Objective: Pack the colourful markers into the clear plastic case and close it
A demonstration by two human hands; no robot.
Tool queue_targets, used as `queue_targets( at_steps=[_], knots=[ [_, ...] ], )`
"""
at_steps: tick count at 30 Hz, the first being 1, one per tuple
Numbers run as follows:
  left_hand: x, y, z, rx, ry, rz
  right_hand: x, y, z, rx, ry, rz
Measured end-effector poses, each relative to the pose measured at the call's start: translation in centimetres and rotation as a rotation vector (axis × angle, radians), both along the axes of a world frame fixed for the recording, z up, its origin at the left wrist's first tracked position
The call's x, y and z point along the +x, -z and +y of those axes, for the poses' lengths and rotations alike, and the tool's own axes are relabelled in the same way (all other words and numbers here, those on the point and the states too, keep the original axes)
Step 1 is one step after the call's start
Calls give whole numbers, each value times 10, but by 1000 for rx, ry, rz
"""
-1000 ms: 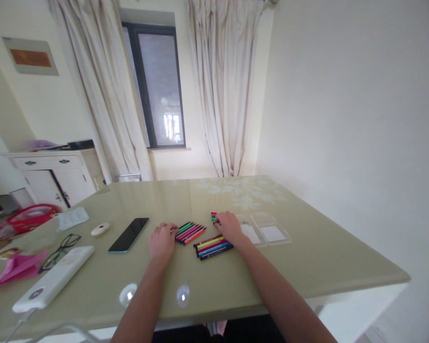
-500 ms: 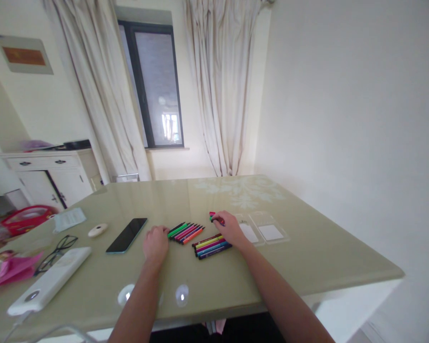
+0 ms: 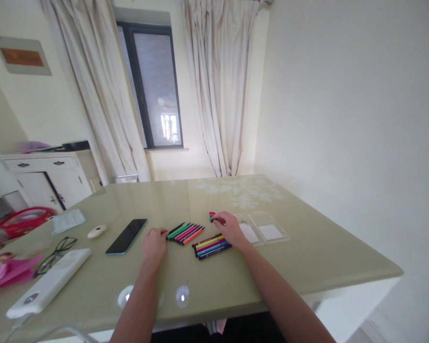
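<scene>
My left hand [image 3: 155, 244] rests on the table with its fingers loosely bent and apart, holding nothing that I can see. Its fingertips are by the left ends of a row of uncapped felt-tip pens [image 3: 186, 233], in black, green, pink, purple and orange. My right hand [image 3: 230, 228] has thumb and fingers pinched at a small group of pen caps [image 3: 212, 217], pink and green ones showing; the fingers partly hide the group. Just below my right hand lies a second row of felt-tip pens [image 3: 211, 247], dark red, yellow, purple and blue, with their right ends under the wrist.
Right of my right hand lies an opened clear plastic case [image 3: 270, 232] with white cards. Leftward are a black phone [image 3: 126, 236], a round white object [image 3: 97, 231], glasses [image 3: 55, 256], a white power bank [image 3: 50, 282] with a cable, a face mask [image 3: 68, 221] and pink paper [image 3: 14, 274].
My left hand has shifted slightly left, away from the uncapped pens' ends. My right hand stays at the caps, almost unmoved.
</scene>
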State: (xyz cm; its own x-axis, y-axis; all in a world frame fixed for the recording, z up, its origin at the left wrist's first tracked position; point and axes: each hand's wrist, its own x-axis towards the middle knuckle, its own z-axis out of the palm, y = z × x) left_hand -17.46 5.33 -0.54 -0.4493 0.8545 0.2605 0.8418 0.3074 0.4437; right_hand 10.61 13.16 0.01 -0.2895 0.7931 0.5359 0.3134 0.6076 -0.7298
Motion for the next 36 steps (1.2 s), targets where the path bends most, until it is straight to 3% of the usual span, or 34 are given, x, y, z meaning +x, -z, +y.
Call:
queue_targets(
  at_steps=[3,7,10,29,36],
  knots=[
    [7,-7,0,112,24,-58,-1,-3,-2,-79,-48,99],
    [24,-14,3,308,299,-334,-2,-12,-6,-126,-82,189],
    [36,-15,5,314,435,-437,-1,-15,-7,-144,-80,228],
    [50,-16,3,302,502,-554,-3,-15,-9,-170,-142,263],
    [54,-15,2,265,497,-596,-2,-14,-8,-263,-134,282]
  ],
)
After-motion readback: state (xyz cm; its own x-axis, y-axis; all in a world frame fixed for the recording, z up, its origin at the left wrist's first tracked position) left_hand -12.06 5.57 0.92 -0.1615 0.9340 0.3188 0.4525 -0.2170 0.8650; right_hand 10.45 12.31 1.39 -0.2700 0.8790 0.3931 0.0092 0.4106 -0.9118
